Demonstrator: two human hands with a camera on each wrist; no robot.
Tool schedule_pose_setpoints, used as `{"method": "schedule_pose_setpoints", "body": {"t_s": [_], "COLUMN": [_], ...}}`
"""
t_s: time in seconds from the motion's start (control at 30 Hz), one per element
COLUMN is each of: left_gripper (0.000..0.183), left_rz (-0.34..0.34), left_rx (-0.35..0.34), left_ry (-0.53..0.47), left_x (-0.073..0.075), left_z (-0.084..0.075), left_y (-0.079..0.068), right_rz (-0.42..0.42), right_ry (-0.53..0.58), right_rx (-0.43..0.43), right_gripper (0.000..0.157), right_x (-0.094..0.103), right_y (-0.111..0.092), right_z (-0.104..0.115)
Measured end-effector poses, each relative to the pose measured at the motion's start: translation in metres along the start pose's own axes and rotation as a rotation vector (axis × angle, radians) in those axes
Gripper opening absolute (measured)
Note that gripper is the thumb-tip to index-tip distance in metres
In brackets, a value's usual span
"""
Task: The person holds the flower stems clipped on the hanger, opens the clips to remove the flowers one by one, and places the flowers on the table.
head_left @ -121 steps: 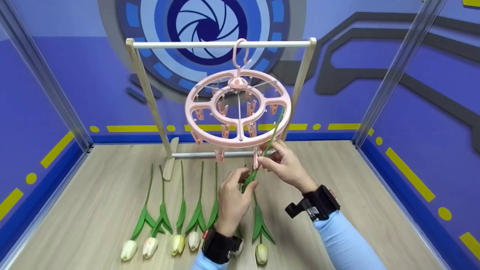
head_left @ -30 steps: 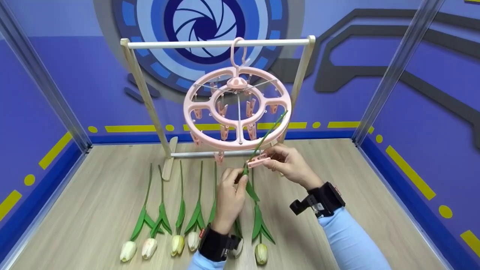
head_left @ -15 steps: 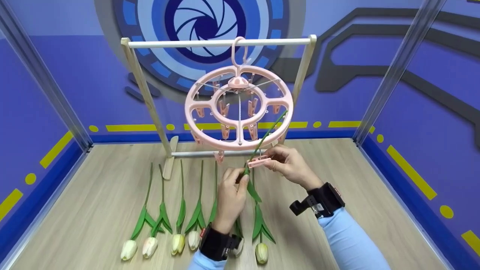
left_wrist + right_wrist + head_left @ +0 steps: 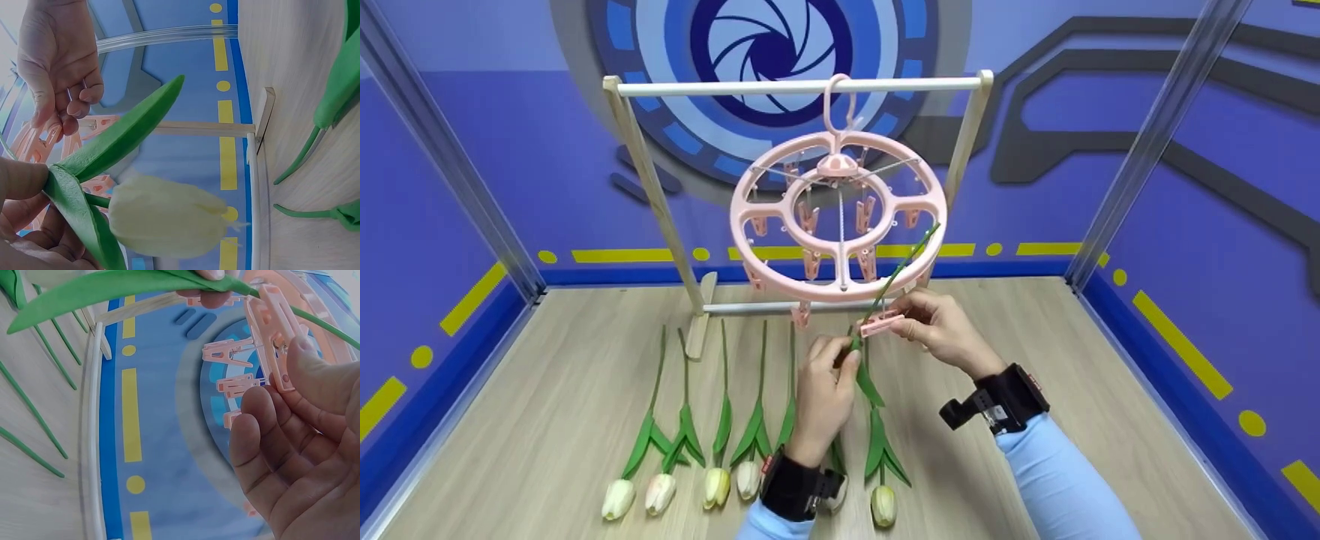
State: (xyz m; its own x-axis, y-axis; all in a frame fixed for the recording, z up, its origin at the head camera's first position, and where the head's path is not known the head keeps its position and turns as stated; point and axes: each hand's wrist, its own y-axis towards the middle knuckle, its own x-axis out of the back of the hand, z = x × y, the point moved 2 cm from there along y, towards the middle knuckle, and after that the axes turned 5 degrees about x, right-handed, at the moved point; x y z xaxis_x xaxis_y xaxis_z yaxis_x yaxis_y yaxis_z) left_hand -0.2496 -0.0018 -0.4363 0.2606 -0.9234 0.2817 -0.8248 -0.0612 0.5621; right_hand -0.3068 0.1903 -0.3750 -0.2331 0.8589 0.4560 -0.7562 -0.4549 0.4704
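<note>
A white artificial tulip is pinched by my left hand where its leaves meet the stem. Bloom downward, it points its bare stem up to the right, across the front rim of a round pink clip hanger. My right hand pinches the handle end of a pink clothespin hung from that rim. The clothespin lies nearly level, its mouth at the stem just above my left fingers. In the right wrist view the clothespin meets the stem; whether it encloses it, I cannot tell.
The hanger hooks over the white bar of a wooden stand, with several more clothespins dangling below. A row of tulips lies on the wood-grain table, one more tulip to the right. Blue panels enclose the table.
Four seconds ago the clothespin hung upright and the stem stood steeper. My right hand has since turned the clothespin sideways toward the stem. Over the last half second the hands have barely shifted.
</note>
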Motion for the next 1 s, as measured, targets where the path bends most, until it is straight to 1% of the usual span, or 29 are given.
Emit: {"method": "schedule_pose_setpoints", "body": {"t_s": [0.1, 0.4, 0.67, 1.0], "left_gripper": [0.016, 0.015, 0.017, 0.017], "left_rz": [0.002, 0.008, 0.02, 0.037], "left_rx": [-0.006, 0.007, 0.036, 0.048], "left_ry": [0.002, 0.006, -0.013, -0.01], "left_x": [0.0001, 0.0002, -0.0001, 0.0014], "left_z": [0.0001, -0.0003, -0.0004, -0.0004], "left_y": [-0.0005, 0.0002, 0.0003, -0.0007], "right_rz": [-0.006, -0.029, -0.02, -0.034], "right_ry": [-0.008, 0.012, -0.002, -0.008], "right_rx": [-0.002, -0.006, -0.04, -0.038], "right_gripper": [0.011, 0.011, 0.011, 0.011], "right_x": [0.001, 0.0031, 0.0053, 0.0079], "right_y": [-0.0003, -0.0016, -0.0025, -0.0026], "right_z": [-0.0019, -0.0043, -0.0041, -0.0062]}}
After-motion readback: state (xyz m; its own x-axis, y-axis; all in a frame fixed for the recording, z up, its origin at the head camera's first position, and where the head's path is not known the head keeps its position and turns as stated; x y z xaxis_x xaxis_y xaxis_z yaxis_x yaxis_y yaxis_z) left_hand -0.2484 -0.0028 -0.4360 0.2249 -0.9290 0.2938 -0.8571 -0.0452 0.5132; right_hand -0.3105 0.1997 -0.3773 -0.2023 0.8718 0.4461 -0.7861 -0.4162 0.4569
